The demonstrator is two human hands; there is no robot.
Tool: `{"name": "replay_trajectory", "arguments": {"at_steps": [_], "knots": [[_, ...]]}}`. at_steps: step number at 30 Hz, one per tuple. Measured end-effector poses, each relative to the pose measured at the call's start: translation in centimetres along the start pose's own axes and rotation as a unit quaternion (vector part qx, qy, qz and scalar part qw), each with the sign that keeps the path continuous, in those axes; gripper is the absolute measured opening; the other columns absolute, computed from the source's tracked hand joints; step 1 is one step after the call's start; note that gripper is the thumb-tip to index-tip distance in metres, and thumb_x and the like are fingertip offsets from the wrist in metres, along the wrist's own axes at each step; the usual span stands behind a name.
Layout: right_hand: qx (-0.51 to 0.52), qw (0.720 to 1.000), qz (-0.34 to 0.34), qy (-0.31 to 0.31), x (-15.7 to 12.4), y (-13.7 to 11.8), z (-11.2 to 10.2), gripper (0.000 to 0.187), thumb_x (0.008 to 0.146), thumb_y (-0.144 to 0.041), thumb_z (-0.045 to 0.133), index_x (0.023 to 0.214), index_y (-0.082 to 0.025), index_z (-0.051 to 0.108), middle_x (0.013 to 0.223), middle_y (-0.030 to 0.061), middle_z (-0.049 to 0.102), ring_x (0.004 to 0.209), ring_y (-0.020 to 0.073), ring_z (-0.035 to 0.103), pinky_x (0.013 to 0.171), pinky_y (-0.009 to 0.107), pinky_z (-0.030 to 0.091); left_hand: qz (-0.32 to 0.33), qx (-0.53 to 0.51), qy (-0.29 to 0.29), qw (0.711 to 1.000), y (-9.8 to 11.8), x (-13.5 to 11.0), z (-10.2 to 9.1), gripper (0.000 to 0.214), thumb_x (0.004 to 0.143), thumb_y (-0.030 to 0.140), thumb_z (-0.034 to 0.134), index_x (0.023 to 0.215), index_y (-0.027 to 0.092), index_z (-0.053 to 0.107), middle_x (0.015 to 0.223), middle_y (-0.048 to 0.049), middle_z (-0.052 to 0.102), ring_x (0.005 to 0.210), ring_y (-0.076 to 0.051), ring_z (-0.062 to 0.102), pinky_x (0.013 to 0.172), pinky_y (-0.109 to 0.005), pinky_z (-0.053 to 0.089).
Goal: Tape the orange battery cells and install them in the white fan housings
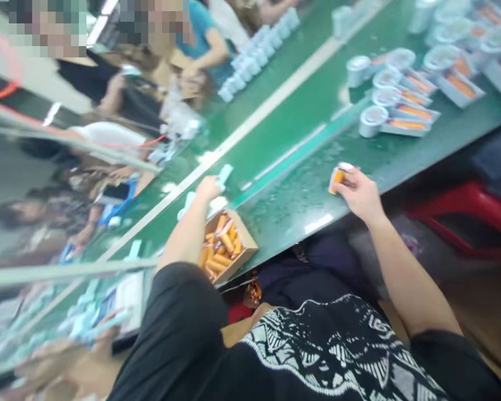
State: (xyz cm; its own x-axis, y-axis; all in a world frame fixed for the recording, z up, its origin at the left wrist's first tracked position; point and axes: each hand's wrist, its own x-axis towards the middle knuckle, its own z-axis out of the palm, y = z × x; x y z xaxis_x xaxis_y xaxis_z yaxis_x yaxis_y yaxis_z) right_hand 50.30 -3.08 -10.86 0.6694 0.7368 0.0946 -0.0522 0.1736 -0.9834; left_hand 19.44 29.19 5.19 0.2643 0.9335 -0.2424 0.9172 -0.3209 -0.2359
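The right hand [362, 195] pinches a white-and-orange unit [337, 181] between thumb and fingers, over the green worktop [284, 206] to the right of the cardboard box [246, 238]. The left hand [207, 188] is just beyond the box, at a pale-blue piece [224, 176]; blur hides whether its fingers close on it. Orange cylinders [223, 245] lie loose inside the box. Well to the box's right are round-headed pale-blue units [386, 96]. Good handling probably means a light grip on the unit's sides, with the left forearm clear of the box's rim.
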Motion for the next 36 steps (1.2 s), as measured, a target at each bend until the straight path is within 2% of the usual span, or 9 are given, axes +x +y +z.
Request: {"name": "replay_trajectory", "arguments": {"at_steps": [4, 8, 14, 18, 21, 23, 26, 29, 36], "knots": [[-0.010, 1.000, -0.001, -0.011, 1.7, 0.6, -0.3, 0.072, 0.077, -0.044, 0.089, 0.141, -0.021, 0.069, 0.119, 0.0096, 0.084, 0.113, 0.0294, 0.081, 0.110, 0.048, 0.064, 0.069, -0.018, 0.023, 0.997, -2.4, 2.2, 2.9, 0.038, 0.102, 0.035, 0.078, 0.134, 0.019, 0.069, 0.153, -0.0127, 0.061, 0.137, -0.033, 0.060, 0.114, -0.056, 0.053], [-0.042, 0.999, 0.011, -0.012, 1.5, 0.3, -0.7, 0.075, 0.073, -0.051, 0.090, 0.138, -0.020, 0.069, 0.117, 0.0114, 0.084, 0.115, 0.0308, 0.080, 0.110, 0.051, 0.063, 0.119, -0.024, 0.017, 0.992, -1.1, 2.9, 4.7, 0.038, 0.102, 0.039, 0.076, 0.132, 0.017, 0.069, 0.155, -0.0137, 0.057, 0.141, -0.034, 0.056, 0.119, -0.058, 0.048], [-0.047, 0.998, 0.010, 0.030, 1.0, -0.7, -0.2, 0.079, 0.062, -0.054, 0.096, 0.129, -0.020, 0.074, 0.106, 0.0110, 0.085, 0.108, 0.0341, 0.082, 0.107, 0.056, 0.064, 0.197, -0.075, 0.001, 0.977, -1.5, 4.1, 3.1, 0.030, 0.106, 0.041, 0.071, 0.126, 0.018, 0.072, 0.142, -0.0115, 0.068, 0.129, -0.028, 0.066, 0.113, -0.052, 0.056], [-0.065, 0.998, -0.023, -0.011, 3.1, -3.2, 5.7, 0.074, 0.063, -0.054, 0.096, 0.126, -0.020, 0.076, 0.104, 0.0095, 0.086, 0.102, 0.0328, 0.083, 0.103, 0.054, 0.066, 0.217, -0.130, 0.005, 0.967, -2.6, 5.1, 2.6, 0.033, 0.108, 0.045, 0.069, 0.127, 0.018, 0.072, 0.136, -0.0110, 0.071, 0.122, -0.026, 0.069, 0.109, -0.049, 0.058], [-0.138, 0.979, -0.095, -0.119, 6.5, -5.1, 14.2, 0.065, 0.075, -0.054, 0.086, 0.129, -0.019, 0.076, 0.110, 0.0104, 0.086, 0.107, 0.0312, 0.082, 0.104, 0.049, 0.065, 0.218, -0.158, 0.014, 0.963, -2.6, 5.7, 2.8, 0.036, 0.110, 0.048, 0.065, 0.128, 0.019, 0.072, 0.130, -0.0106, 0.072, 0.118, -0.025, 0.070, 0.108, -0.049, 0.058], [-0.207, 0.947, -0.133, -0.207, 9.1, -5.7, 20.2, 0.060, 0.085, -0.051, 0.075, 0.135, -0.018, 0.072, 0.113, 0.0110, 0.085, 0.109, 0.0288, 0.082, 0.105, 0.046, 0.064, 0.218, -0.167, 0.021, 0.961, -2.2, 6.0, 3.0, 0.038, 0.111, 0.049, 0.063, 0.131, 0.019, 0.070, 0.129, -0.0105, 0.073, 0.116, -0.025, 0.071, 0.107, -0.049, 0.058], [-0.268, 0.906, -0.153, -0.291, 12.2, -5.4, 26.6, 0.048, 0.088, -0.040, 0.071, 0.131, -0.019, 0.072, 0.106, 0.0085, 0.086, 0.102, 0.0252, 0.083, 0.103, 0.041, 0.064, 0.219, -0.173, 0.028, 0.960, -1.4, 6.3, 3.2, 0.039, 0.111, 0.047, 0.060, 0.137, 0.019, 0.068, 0.129, -0.0110, 0.073, 0.116, -0.026, 0.071, 0.107, -0.049, 0.057], [-0.317, 0.872, -0.160, -0.338, 13.6, -4.5, 28.6, 0.039, 0.087, -0.031, 0.071, 0.125, -0.022, 0.073, 0.101, 0.0048, 0.086, 0.100, 0.0238, 0.083, 0.100, 0.037, 0.064, 0.218, -0.179, 0.033, 0.959, -0.8, 6.4, 3.4, 0.036, 0.112, 0.043, 0.058, 0.137, 0.018, 0.067, 0.130, -0.0131, 0.074, 0.119, -0.029, 0.072, 0.105, -0.049, 0.056], [-0.440, 0.807, -0.169, -0.357, 13.5, -3.7, 26.5, 0.038, 0.094, -0.026, 0.067, 0.131, -0.023, 0.072, 0.109, 0.0059, 0.086, 0.108, 0.0255, 0.082, 0.103, 0.038, 0.062, 0.224, -0.192, 0.033, 0.955, 0.2, 6.0, 3.3, 0.030, 0.112, 0.032, 0.052, 0.134, 0.019, 0.067, 0.129, -0.0171, 0.073, 0.123, -0.032, 0.070, 0.103, -0.047, 0.055]]}}
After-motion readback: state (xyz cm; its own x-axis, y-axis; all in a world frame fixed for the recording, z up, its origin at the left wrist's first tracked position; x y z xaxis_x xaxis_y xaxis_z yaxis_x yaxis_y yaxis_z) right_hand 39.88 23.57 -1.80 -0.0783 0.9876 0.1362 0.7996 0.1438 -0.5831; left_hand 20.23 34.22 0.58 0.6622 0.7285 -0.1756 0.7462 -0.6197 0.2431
